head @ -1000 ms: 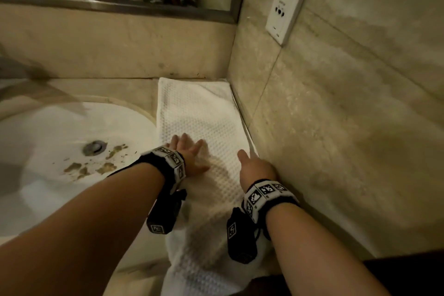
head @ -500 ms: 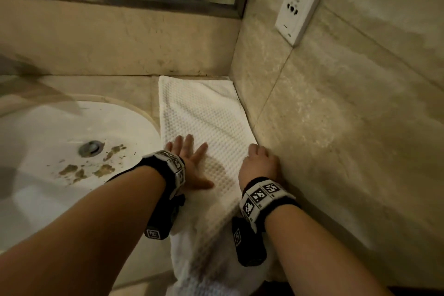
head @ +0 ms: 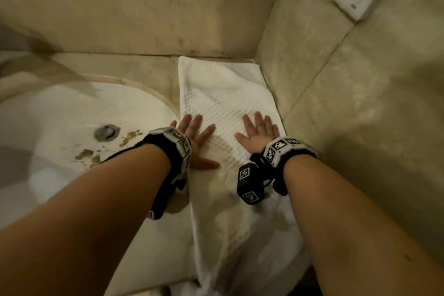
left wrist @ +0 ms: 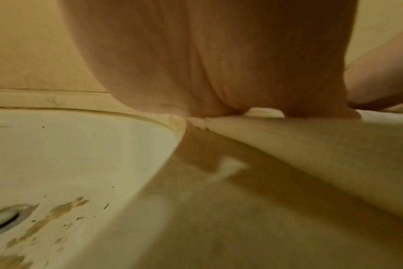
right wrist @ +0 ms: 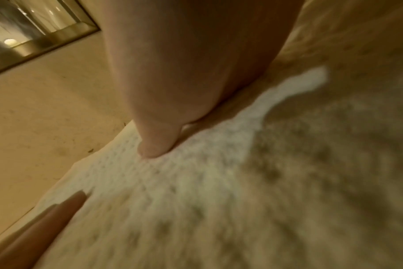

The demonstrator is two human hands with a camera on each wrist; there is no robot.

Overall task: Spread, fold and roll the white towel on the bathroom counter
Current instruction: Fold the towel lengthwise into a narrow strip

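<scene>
Head view shows your left hand [head: 195, 137] and right hand [head: 258, 132] flat, fingers spread, gripping nothing, pressing the white waffle-weave towel [head: 216, 94] smooth beside the white oval sink [head: 60, 113], probably ahead of folding.

beige stone counter [head: 134, 65]: white towel [head: 216, 94] flat beside sunken sink [head: 60, 113].

Your left hand [head: 194, 138] and right hand [head: 258, 131] both lie flat with fingers spread on the white towel [head: 223, 103], which runs lengthwise along the counter [head: 134, 65] between the stained sink [head: 60, 122] and the side wall [head: 348, 103], its near end drooping over the front edge.
</scene>
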